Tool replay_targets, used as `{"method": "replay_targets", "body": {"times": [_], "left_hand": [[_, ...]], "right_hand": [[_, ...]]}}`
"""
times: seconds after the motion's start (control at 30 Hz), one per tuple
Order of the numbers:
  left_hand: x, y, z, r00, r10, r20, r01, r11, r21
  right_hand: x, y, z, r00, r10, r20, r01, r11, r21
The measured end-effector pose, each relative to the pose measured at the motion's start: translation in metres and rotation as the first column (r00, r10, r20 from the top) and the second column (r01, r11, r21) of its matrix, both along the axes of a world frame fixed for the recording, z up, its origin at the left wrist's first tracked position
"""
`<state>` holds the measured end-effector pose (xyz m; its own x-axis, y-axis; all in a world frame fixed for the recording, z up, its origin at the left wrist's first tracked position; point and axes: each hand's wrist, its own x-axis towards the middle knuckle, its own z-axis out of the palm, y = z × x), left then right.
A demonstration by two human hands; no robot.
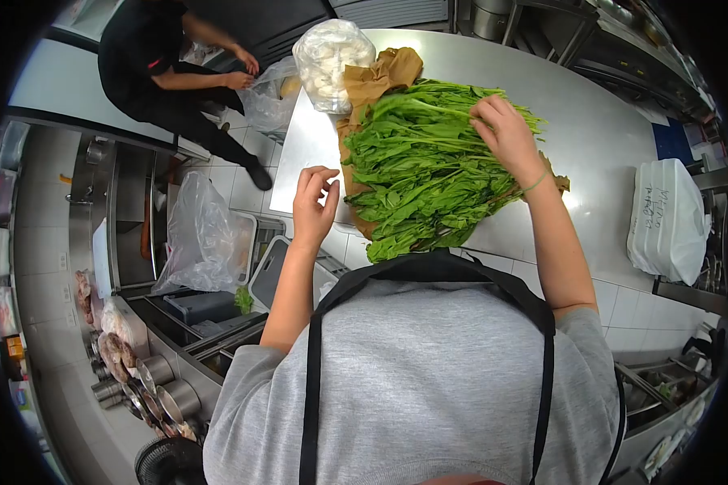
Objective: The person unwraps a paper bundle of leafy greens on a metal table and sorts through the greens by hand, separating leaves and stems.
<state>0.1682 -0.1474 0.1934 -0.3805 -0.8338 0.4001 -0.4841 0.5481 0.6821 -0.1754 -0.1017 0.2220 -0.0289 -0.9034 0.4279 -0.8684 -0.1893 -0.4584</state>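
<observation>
Two bare hands are at the greens. The left hand (314,206), loosely curled and palm inward, hangs just beside the leafy side with its grip apart, thumb and fingers closed on nothing. It would serve best, I judge, by supporting the leaves from below with a flat palm, since pinching could bruise them. The leafy greens (429,158) lie in one broad heap at the near left part of the counter (598,149), on brown paper (390,69), with some leaves reaching past the near edge. The right hand (508,141) is bent down over the stalks; I cannot tell whether its grip is clamped on them or only resting. A light, even hold low on the stalks, a few at a time, should keep them from snapping or tangling.

As for materials, a thin, see-through plastic bag (201,230) stands crumpled on the left, all creases and shine. A rounded clear bag of white pieces (334,65) bulges at the counter's far left corner. The paper looks stiff and wrinkled; the leaves are soft, flat and overlapping, the stalks slim and pale green. Smooth, gleaming metal follows, then white boxes (663,218) stacked in film at the right.
</observation>
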Motion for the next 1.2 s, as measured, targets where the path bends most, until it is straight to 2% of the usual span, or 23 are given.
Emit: {"method": "replay_targets", "body": {"times": [0.03, 0.1, 0.17, 0.23, 0.3, 0.37, 0.43, 0.47, 0.57, 0.63, 0.67, 0.77, 0.8, 0.83, 0.87, 0.9, 0.93, 0.97, 1.03, 1.07, 1.1, 1.17, 1.2], "left_hand": [[-0.001, 0.0, 0.002, 1.0, 0.001, -0.001, -0.001, 1.0, 0.002], [-0.004, -0.002, 0.008, 1.0, -0.003, 0.009, 0.003, 0.999, -0.037], [-0.014, -0.011, 0.017, 1.0, -0.013, 0.011, 0.014, 0.997, -0.073], [-0.029, -0.029, 0.029, 0.995, -0.095, 0.002, 0.092, 0.955, -0.284], [-0.049, -0.043, 0.05, 0.993, -0.115, 0.01, 0.112, 0.939, -0.326], [-0.073, -0.055, 0.064, 0.99, -0.139, 0.02, 0.137, 0.92, -0.367], [-0.098, -0.067, 0.068, 0.947, -0.261, 0.184, 0.287, 0.949, -0.13], [-0.111, -0.075, 0.063, 0.946, -0.265, 0.185, 0.291, 0.947, -0.133], [-0.134, -0.096, 0.031, 0.827, -0.444, 0.344, 0.487, 0.872, -0.045], [-0.143, -0.111, 0.002, 0.794, -0.245, 0.556, 0.297, 0.955, -0.003], [-0.145, -0.124, -0.017, 0.783, -0.193, 0.591, 0.278, 0.959, -0.055], [-0.161, -0.132, 0.002, 0.78, -0.247, 0.576, 0.264, 0.963, 0.055], [-0.168, -0.138, 0.006, 0.815, -0.279, 0.508, 0.301, 0.953, 0.04], [-0.174, -0.141, 0.007, 0.811, -0.285, 0.511, 0.309, 0.95, 0.04], [-0.18, -0.144, 0.008, 0.819, -0.269, 0.507, 0.356, 0.931, -0.079], [-0.187, -0.147, 0.01, 0.828, -0.256, 0.499, 0.396, 0.897, -0.198], [-0.193, -0.162, -0.005, 0.794, -0.277, 0.541, 0.431, 0.884, -0.181], [-0.194, -0.167, -0.015, 0.792, -0.282, 0.541, 0.438, 0.881, -0.181], [-0.199, -0.174, -0.034, 0.737, -0.273, 0.618, 0.187, 0.962, 0.202], [-0.204, -0.185, -0.043, 0.682, -0.342, 0.647, 0.098, 0.919, 0.382], [-0.209, -0.178, -0.037, 0.678, -0.347, 0.648, 0.105, 0.918, 0.382], [-0.218, -0.16, -0.015, 0.517, -0.374, 0.77, -0.031, 0.891, 0.454], [-0.219, -0.16, -0.014, 0.483, -0.386, 0.786, 0.02, 0.902, 0.431]], "right_hand": [[0.0, 0.001, 0.002, 1.0, 0.001, -0.001, -0.001, 1.0, 0.002], [-0.001, 0.007, 0.003, 0.972, 0.104, -0.212, -0.066, 0.981, 0.18], [0.0, 0.018, -0.001, 0.97, 0.112, -0.214, -0.091, 0.991, 0.102], [-0.001, 0.029, 0.001, 0.967, 0.123, -0.222, -0.123, 0.992, 0.015], [-0.01, 0.048, 0.005, 1.0, -0.016, -0.014, 0.016, 1.0, -0.012], [-0.031, 0.071, -0.008, 0.998, -0.061, -0.003, 0.061, 0.998, 0.027], [-0.043, 0.097, -0.017, 0.96, -0.246, 0.134, 0.168, 0.888, 0.427], [-0.046, 0.108, -0.024, 0.959, -0.25, 0.135, 0.172, 0.889, 0.424], [-0.048, 0.13, -0.045, 0.964, -0.205, 0.172, 0.121, 0.908, 0.402], [-0.045, 0.135, -0.05, 0.975, -0.15, 0.162, 0.11, 0.966, 0.234], [-0.039, 0.134, -0.047, 0.961, -0.185, 0.206, 0.159, 0.978, 0.136], [-0.048, 0.14, -0.05, 0.907, -0.318, 0.275, 0.262, 0.939, 0.221], [-0.048, 0.143, -0.05, 0.904, -0.324, 0.279, 0.268, 0.938, 0.221], [-0.048, 0.147, -0.051, 0.927, -0.202, 0.315, 0.043, 0.893, 0.447], [-0.046, 0.152, -0.052, 0.921, -0.091, 0.38, -0.184, 0.757, 0.627], [-0.028, 0.153, -0.048, 0.856, -0.06, 0.514, -0.3, 0.752, 0.587], [-0.009, 0.149, -0.045, 0.77, -0.035, 0.637, -0.405, 0.744, 0.531], [-0.002, 0.143, -0.054, 0.722, -0.01, 0.692, -0.457, 0.744, 0.487], [0.009, 0.132, -0.064, 0.668, 0.008, 0.744, -0.5, 0.746, 0.44], [0.014, 0.124, -0.063, 0.668, 0.034, 0.744, -0.511, 0.747, 0.425], [0.019, 0.119, -0.063, 0.666, 0.059, 0.744, -0.524, 0.747, 0.41], [0.025, 0.113, -0.065, 0.675, 0.048, 0.736, -0.488, 0.778, 0.397], [0.028, 0.11, -0.067, 0.686, 0.043, 0.727, -0.458, 0.802, 0.385]]}}
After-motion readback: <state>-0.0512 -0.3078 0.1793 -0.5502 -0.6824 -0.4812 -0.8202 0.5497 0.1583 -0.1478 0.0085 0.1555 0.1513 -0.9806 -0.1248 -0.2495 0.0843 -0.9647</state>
